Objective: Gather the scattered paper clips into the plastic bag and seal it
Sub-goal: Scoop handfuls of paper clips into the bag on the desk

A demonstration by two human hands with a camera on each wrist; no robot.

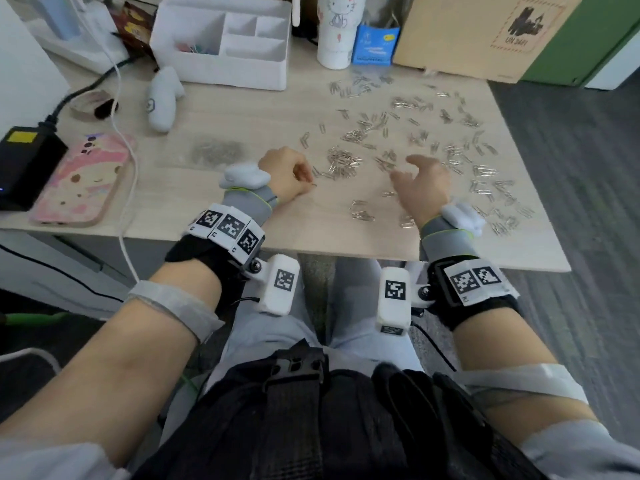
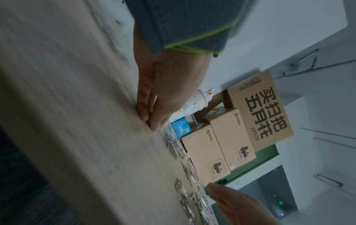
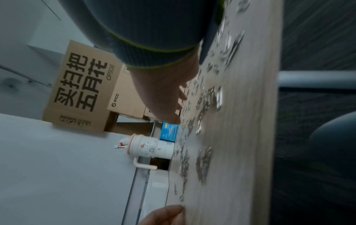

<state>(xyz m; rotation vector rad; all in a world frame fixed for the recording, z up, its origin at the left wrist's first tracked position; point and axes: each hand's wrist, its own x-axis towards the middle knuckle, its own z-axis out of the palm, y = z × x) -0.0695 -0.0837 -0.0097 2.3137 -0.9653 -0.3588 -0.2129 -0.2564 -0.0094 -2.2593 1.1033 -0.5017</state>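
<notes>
Left fingers pinch a paper clip; right fingers spread.

white organizer, cat-print tumbler, cardboard boxes (stacked), pink phone.

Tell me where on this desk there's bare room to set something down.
Bare wood shows along the near edge of the light wooden desk, between the pink phone case and the left hand, and between the white plush toy and the silver paper clips. The right half, around the right hand, is crowded with clips.
</notes>
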